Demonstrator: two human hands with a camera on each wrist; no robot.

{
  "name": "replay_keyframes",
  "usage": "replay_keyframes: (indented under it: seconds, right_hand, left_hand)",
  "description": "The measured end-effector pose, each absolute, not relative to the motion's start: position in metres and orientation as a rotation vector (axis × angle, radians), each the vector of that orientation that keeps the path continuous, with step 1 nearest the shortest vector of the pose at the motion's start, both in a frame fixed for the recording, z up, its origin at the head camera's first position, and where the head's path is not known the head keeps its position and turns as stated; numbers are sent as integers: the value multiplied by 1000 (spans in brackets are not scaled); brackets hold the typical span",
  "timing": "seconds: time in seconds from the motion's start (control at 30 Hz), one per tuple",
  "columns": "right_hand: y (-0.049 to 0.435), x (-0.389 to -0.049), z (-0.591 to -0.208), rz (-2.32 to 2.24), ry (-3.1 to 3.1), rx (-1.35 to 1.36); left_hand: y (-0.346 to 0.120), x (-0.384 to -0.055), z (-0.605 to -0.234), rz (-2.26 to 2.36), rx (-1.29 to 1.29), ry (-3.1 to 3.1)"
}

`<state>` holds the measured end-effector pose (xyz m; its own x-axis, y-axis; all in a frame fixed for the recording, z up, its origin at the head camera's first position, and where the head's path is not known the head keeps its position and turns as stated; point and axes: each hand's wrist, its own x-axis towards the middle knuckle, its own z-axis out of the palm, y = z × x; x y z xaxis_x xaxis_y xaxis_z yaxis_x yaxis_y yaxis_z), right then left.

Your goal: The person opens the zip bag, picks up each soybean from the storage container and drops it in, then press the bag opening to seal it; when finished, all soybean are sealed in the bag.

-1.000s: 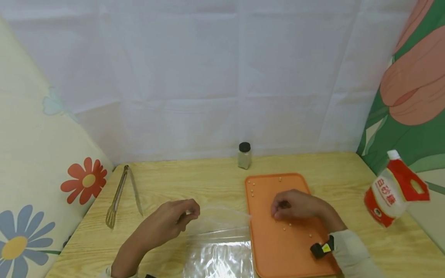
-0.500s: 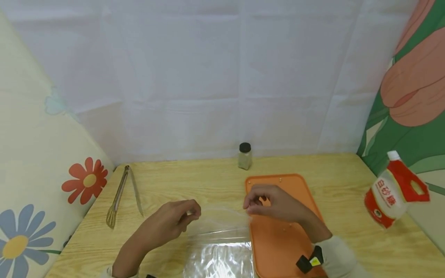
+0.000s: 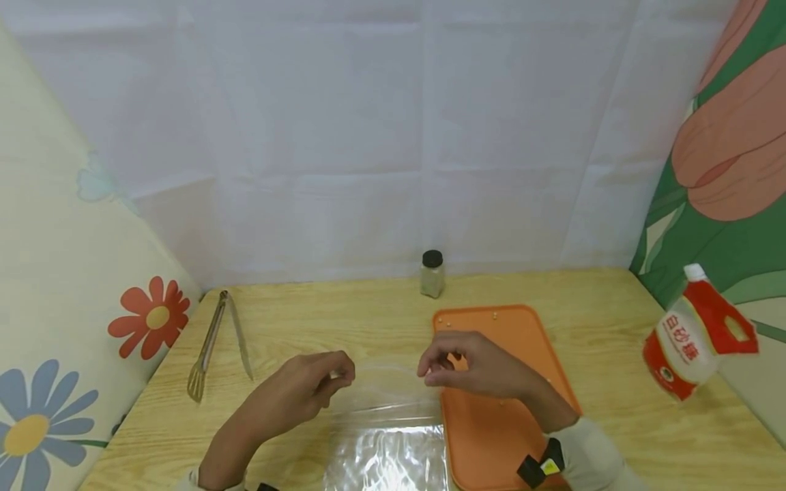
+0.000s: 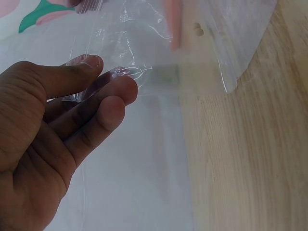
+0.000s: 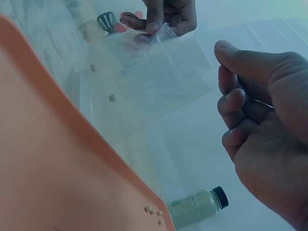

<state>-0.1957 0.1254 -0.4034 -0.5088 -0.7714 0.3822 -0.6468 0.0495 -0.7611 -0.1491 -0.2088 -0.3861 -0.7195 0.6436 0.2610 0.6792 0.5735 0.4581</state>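
A clear plastic bag [image 3: 389, 392] hangs from my left hand [image 3: 307, 389], whose thumb and fingers pinch its upper edge. In the left wrist view the bag [image 4: 144, 29] spreads from the fingertips over the table. Small pale round balls, like dried beans, show at it, one ball [image 5: 111, 98] near its middle. My right hand [image 3: 479, 368] hovers near the bag's far side, above the tray's left edge, thumb and fingers curled towards each other. No ball shows at its fingertips [image 5: 222, 45]; whether something tiny sits there is hidden. Several balls [image 5: 149, 209] lie in the orange tray's [image 3: 491, 450] corner.
Shiny clear plastic [image 3: 387, 460] lies on the wooden table below the bag. A small jar [image 3: 432, 278] with a black lid stands behind. Metal tongs [image 3: 209, 348] rest at the left. A red and white sugar pouch [image 3: 688, 341] stands at the right.
My right hand has moved left from over the tray's middle to the bag's side. My left hand stays in place, still pinching the bag.
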Motion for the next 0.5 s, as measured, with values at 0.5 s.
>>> replay_keyframes:
  seconds: [0.5]
  right_hand:
    - [192,-194,-372,-1332,2577,-1302]
  left_hand:
    - [-210,-149,-386,-870,-1136,-2742]
